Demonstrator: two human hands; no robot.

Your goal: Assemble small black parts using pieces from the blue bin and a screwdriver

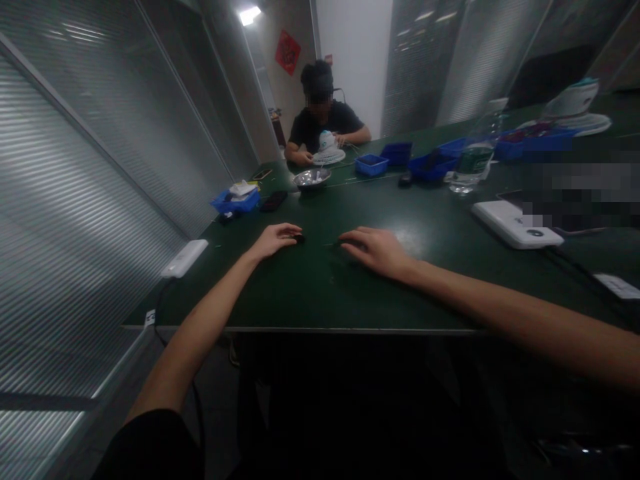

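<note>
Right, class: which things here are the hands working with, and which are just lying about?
In hand:
left hand touching black part
right hand by thin dark piece

Lying about:
bowl
bottle
blue tray
white box
phone

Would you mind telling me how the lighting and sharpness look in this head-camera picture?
Head view: dim and soft overall; the ceiling lamp blows out; glare sits on the table beyond the right hand; the dark piece at the left hand is too murky to identify.
</note>
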